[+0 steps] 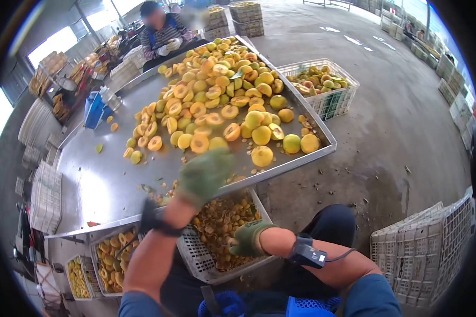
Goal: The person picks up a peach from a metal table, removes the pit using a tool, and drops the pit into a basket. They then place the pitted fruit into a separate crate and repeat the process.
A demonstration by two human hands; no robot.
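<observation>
My left hand [206, 175], in a green glove and smeared by motion, reaches over the near edge of the metal table [98, 185], just short of the pile of yellow peaches [200, 142]. Many of the peaches are split into halves, others are whole. Lower down, my right hand [251, 238] has its gloved fingers curled over a plastic crate [195, 259] full of peach pits and scraps [217, 224]. What those fingers hold, if anything, is hidden. Loose pits and bits lie along the table's near rim.
A crate of peaches [330, 98] stands beyond the table's right side. Crates of halves [111, 259] sit at lower left, and stacked crates [428, 248] at right. Another person [164, 34] sits across the table. A blue container [95, 110] is near the left edge.
</observation>
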